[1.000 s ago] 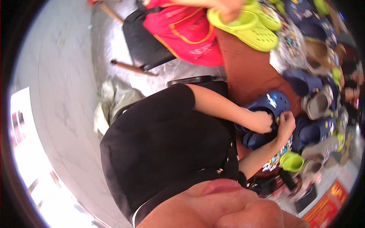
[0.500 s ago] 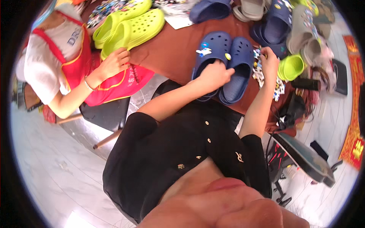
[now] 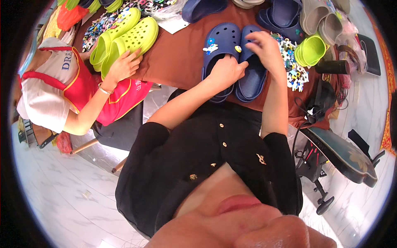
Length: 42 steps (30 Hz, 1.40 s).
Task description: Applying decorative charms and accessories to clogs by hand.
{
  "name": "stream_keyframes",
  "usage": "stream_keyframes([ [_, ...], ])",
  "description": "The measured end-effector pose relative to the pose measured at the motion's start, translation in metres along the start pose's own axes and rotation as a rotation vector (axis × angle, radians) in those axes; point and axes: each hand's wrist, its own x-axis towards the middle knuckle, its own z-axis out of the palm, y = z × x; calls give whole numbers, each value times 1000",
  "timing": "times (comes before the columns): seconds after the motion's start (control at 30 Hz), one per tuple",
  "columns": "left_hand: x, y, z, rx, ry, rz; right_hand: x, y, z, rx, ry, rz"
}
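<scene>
A pair of navy clogs stands side by side before me, toes pointing away. The left clog carries several small charms on its upper, among them a white figure and a round yellow-and-blue one near its inner edge. My left hand reaches into its opening, fingers closed at the upper's rim and partly hidden inside. Over the toe of the right clog hovers my right hand, fingers bent and drawn together; anything between them is too small to make out. Loose charms lie in a pile just right of the clogs.
A co-worker in a red apron sits at left, one hand at lime-green clogs. Stacked lime clogs, grey clogs and more navy clogs crowd the right. A black cylinder lies beyond the charms on the brown-covered table.
My right hand has moved left from the charm pile to above the right clog's toe. My left hand stays in the left clog. The whole view has shifted slightly.
</scene>
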Motion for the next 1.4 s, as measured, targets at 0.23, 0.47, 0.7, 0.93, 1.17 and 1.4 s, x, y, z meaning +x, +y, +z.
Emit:
stream_keyframes([
  [0.23, 0, 1, 2, -5, 26, 28, 11, 3, 20, -188, -243, -240],
  [0.47, 1, 3, 0, 14, 15, 63, 0, -7, 25, -365, -142, -306],
  [0.7, 5, 7, -12, 58, -47, 38, 1, -8, 33, -404, 5, -163],
  [0.93, 5, 8, -9, 18, 33, -7, 3, 44, 2, -148, 404, 12],
  [1.17, 2, 3, -4, 16, 92, 48, -18, 66, -15, -494, 275, 234],
  [1.4, -2, 1, -4, -55, 41, 17, 36, -18, 26, -135, -93, -355],
])
